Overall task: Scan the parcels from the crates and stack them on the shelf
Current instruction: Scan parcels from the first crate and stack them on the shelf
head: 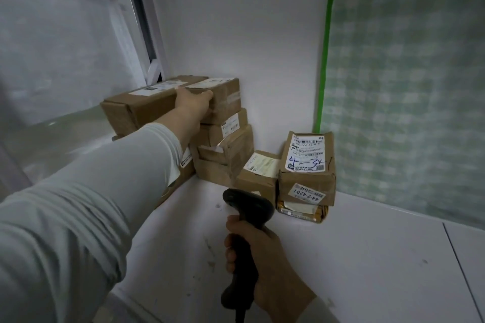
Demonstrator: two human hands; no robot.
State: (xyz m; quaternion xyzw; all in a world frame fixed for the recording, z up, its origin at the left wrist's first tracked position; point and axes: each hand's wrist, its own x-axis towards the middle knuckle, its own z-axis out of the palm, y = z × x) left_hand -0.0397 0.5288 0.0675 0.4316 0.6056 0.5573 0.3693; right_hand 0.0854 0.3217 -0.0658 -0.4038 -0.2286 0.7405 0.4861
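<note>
Left hand (193, 103) is up on the top box (227, 98) of the tall pile of parcels (225, 149) in the back left corner of the shelf (367, 257). The fingers (203, 94) are held close together and lie flat along the box's upper front edge, with the box just behind them. Can't see the thumb. Right hand (252, 252) is lower down, fingers wrapped round the handle of a black scanner (249, 207). A shorter pile (307, 162) sits near the green tape (326, 42).
</note>
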